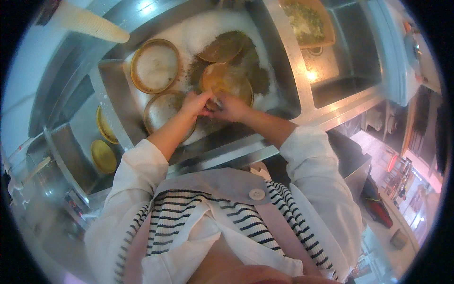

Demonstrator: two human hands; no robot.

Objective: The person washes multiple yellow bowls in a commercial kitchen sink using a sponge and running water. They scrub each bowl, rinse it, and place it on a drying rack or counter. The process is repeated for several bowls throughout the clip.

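Observation:
Both my hands meet over a metal sink basin (287, 85) filled with suds and dark water. My left hand (195, 103) and my right hand (228, 106) are close together, fingers curled around a small object that is mostly hidden and too blurred to name. Just beyond them a round amber-coloured dish (227, 80) lies in the water, with a darker round dish (223, 48) behind it. To the left, a round rimmed dish (156, 66) holds white foam. Another round dish (163, 106) sits below it, partly behind my left hand.
The left basin holds two yellowish round dishes (103, 156). A strainer-like container with green scraps (308, 23) stands in the right basin. A pale ribbed cylinder (95, 26) reaches in at upper left. Metal dividers (110, 106) separate the basins.

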